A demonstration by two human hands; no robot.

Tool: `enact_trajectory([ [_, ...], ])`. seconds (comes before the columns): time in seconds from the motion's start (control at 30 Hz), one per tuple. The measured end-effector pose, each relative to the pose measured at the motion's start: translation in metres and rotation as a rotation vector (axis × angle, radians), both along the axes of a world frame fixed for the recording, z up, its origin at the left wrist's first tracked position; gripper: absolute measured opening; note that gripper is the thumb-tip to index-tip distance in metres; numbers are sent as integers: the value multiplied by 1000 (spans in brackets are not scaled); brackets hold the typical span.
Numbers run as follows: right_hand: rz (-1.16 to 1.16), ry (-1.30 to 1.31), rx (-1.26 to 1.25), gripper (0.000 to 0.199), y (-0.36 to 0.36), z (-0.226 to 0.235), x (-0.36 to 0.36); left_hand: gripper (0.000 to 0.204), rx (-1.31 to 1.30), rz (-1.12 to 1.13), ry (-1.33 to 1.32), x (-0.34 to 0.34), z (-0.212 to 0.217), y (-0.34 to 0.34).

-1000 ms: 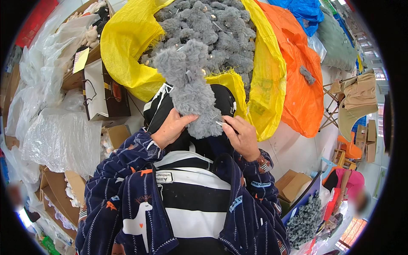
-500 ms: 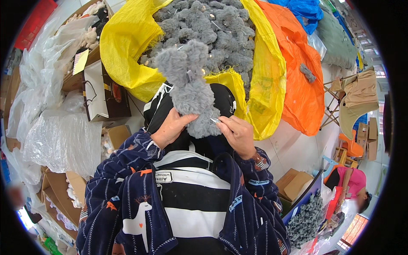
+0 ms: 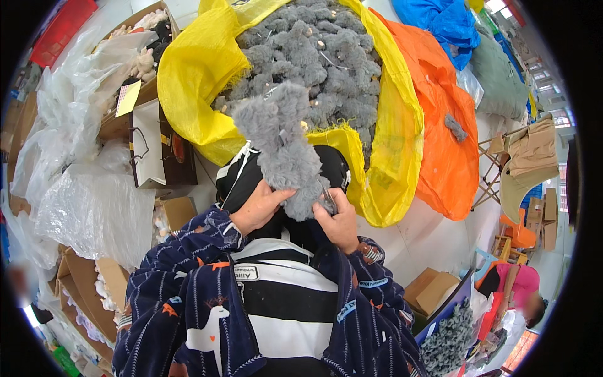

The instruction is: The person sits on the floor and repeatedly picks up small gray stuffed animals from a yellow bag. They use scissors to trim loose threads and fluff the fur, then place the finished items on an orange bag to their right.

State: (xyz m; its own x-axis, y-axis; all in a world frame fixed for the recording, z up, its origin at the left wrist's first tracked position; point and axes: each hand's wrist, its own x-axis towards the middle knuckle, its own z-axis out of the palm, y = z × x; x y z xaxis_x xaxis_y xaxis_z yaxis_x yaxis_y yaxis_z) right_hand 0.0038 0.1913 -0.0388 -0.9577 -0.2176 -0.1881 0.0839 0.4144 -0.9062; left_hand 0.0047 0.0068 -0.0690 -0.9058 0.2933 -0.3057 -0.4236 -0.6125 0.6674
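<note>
A fluffy grey plush toy (image 3: 286,160) lies over my lap, its two long ear-like parts pointing away from me. My left hand (image 3: 262,206) grips its near end from the left, thumb pressed on the fur. Between the fingers of my right hand (image 3: 337,220) is a small pointed metal tool (image 3: 329,198); its exact kind is hard to make out. The tool's tip and my right fingertips meet the fur at the toy's lower right edge. Just beyond, a yellow woven sack (image 3: 396,151) stands open, packed with similar grey plush pieces (image 3: 314,63).
An orange sheet or sack (image 3: 443,138) with one grey piece (image 3: 455,127) lies to the right, near a folding chair (image 3: 531,151). On the left are clear plastic bags (image 3: 94,210), cartons (image 3: 88,295) and a paper bag (image 3: 147,147). Another person (image 3: 518,286) is at the lower right.
The plush toy and both hands have come slightly nearer to me. My right hand has turned, and the metal tool now points more away from me, against the fur.
</note>
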Motion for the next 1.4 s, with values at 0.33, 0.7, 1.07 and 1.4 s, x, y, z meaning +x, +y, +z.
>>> enact_trajectory([
  [0.33, -81, 110, -115, 49, 3, 28, -20, 52, 104, -31, -6, -3, 3, 2],
  [0.7, -807, -111, -945, 31, 90, -1, -89, 31, -222, -198, 131, -50, 17, -37],
  [1.07, -754, -240, -798, 30, 68, -63, -110, 41, -1567, 104, 438, -200, -160, -82],
  [1.4, -478, -180, -441, 21, 8, -43, -91, 16, -1182, 115, 455, -192, -110, -62],
])
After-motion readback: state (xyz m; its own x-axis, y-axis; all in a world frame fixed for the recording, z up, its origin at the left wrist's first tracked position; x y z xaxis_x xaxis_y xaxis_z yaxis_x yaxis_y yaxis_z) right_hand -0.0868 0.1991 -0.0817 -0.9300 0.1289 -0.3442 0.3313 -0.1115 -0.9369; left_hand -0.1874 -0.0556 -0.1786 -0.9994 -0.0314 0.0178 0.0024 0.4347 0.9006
